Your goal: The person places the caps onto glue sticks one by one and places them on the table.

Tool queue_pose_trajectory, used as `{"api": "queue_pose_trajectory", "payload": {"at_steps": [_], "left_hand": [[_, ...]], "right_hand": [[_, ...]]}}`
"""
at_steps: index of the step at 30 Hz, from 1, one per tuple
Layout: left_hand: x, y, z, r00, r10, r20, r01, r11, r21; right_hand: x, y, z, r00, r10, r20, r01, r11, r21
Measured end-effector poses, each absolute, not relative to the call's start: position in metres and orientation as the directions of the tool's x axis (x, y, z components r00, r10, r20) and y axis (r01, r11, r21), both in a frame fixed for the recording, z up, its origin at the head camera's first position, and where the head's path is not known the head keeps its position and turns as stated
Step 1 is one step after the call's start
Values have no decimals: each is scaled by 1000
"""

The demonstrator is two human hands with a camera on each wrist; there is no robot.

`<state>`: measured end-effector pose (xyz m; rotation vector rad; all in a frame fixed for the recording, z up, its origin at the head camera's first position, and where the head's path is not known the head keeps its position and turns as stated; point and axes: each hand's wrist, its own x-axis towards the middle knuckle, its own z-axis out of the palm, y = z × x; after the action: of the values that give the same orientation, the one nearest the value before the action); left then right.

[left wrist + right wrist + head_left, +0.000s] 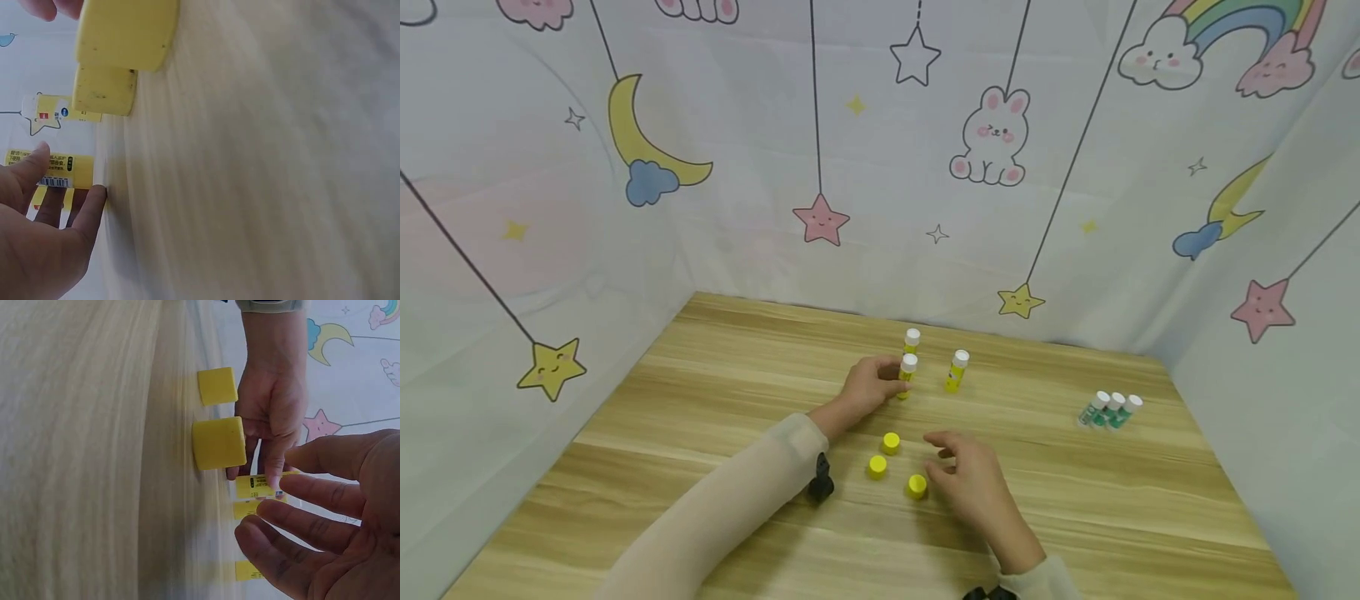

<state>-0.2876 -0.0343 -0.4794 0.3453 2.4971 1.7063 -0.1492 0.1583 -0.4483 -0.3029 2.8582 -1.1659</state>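
Note:
A yellow glue stick with a white cap [908, 363] stands upright on the table, and my left hand [865, 390] grips it from the left. In the left wrist view the thumb and fingers lie around its labelled barrel [80, 172]. Two more yellow glue sticks stand close by, one [912, 337] behind and one [957, 372] to the right. Three short yellow cylinders, one left [877, 467], one farther back [891, 443] and one nearest [917, 487], sit in front. Beside the nearest one my right hand [973, 482] hovers with loosely bent fingers, holding nothing.
On the right of the wooden table [737, 358] three white-capped tubes with green labels [1108, 411] stand close together. Patterned white cloth [745, 125] hangs behind the table and along both sides.

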Motion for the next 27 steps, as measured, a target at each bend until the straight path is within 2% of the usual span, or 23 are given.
{"api": "queue_pose_trajectory", "payload": {"at_steps": [8,14,27], "left_hand": [[-282,-44,-476,-967,244,79,161,334,929],[-277,-51,-476,-971,224,84,156,330,931],[-263,-69,-479,-983,172,70,120,299,947]], "right_hand": [[-151,155,-453,-964,-255,80,-250,753,-609],[-150,151,-454,-934,-350,75,-333,773,-541],[-149,147,-459,-901,-430,61,-400,768,-501]]}}
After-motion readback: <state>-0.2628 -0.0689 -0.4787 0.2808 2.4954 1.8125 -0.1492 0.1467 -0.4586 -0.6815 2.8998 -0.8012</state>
